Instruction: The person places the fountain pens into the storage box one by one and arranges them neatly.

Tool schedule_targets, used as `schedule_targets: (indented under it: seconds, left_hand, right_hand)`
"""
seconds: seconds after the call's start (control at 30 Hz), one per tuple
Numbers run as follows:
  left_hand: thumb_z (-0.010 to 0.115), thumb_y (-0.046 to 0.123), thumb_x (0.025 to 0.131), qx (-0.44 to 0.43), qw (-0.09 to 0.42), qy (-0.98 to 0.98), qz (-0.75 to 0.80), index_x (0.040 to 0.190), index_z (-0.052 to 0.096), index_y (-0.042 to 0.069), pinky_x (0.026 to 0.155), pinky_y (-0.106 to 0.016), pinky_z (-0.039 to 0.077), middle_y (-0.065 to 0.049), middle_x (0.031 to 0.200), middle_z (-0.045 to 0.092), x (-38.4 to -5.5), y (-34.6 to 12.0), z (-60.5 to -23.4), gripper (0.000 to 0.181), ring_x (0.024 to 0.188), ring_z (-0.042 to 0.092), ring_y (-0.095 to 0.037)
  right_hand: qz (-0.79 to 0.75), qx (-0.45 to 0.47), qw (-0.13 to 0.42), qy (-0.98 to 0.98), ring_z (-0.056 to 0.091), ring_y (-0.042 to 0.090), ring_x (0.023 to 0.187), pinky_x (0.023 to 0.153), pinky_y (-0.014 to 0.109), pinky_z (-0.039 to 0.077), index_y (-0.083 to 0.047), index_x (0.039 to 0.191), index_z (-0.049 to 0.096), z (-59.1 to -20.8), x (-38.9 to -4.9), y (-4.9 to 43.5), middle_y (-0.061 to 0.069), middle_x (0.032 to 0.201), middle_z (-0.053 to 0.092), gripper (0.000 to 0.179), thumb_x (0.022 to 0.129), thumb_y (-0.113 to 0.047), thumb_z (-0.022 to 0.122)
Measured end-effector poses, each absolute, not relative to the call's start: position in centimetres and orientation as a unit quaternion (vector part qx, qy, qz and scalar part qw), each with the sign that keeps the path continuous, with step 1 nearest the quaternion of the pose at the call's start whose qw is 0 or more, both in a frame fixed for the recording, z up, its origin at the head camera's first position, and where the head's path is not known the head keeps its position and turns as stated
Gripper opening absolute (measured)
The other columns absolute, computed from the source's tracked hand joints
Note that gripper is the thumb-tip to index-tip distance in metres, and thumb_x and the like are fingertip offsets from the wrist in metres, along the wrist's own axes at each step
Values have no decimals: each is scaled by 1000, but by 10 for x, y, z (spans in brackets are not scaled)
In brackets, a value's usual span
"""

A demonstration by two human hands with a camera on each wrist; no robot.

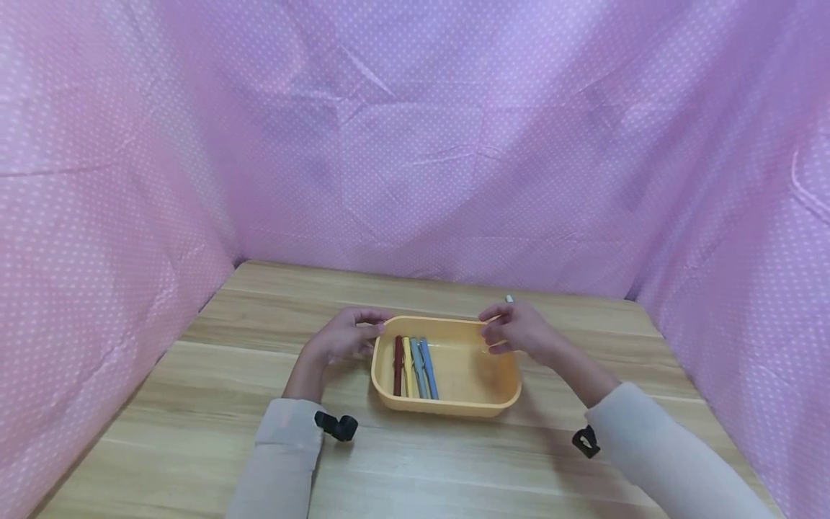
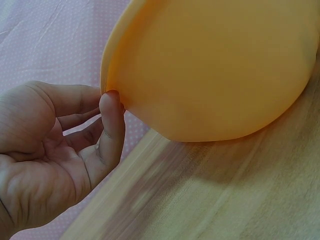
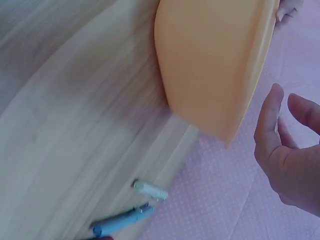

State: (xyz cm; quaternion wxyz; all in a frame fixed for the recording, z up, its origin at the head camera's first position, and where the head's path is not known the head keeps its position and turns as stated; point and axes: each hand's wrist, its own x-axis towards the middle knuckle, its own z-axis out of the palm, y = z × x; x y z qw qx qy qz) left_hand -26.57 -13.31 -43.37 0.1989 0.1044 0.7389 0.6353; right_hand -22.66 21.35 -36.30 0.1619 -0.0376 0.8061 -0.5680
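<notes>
A yellow plastic basket (image 1: 447,411) stands on the wooden table. Inside it, along the left side, several pens lie side by side: a dark red pen (image 1: 398,366), a yellow pen (image 1: 408,367), a grey-blue pen (image 1: 418,369) and a blue pen (image 1: 429,369). At the back left corner my left hand (image 1: 350,334) pinches the basket's rim, thumb and finger meeting on it in the left wrist view. My right hand (image 1: 521,333) hovers over the back right corner; in the right wrist view its loosely bent fingers (image 3: 270,117) are apart from the rim, holding nothing.
Beyond the right hand lies a whitish pen (image 3: 150,190), mostly hidden in the head view. Beside it are a blue pen (image 3: 122,221) and the edge of a dark red object (image 3: 102,238). Pink dotted cloth (image 1: 415,144) hangs around the wooden table (image 1: 194,404).
</notes>
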Motion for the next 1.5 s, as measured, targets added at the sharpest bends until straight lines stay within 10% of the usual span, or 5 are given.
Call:
schedule_targets:
  seconds: [0.7,1.5]
  left_hand:
    - [61,8,102,105,196,742,632,135,64,7,76,-36,62,-15,130,60,-266,-132,-432,33,97,68,-29]
    - [62,9,102,106,192,744,631,134,65,8,76,-37,62,-15,131,59,-265,-133,-435,32,93,69,-27]
  right_hand:
    - [-471,-30,137,871,68,22,95,88,42,61,12,139,47,-347,-216,290,20,116,67,45,101,-9,62]
    - [-321,-64,87,941,70,30,82,69,40,63,18,134,49,-384,-204,366,22,100,70,48,98,-9,65]
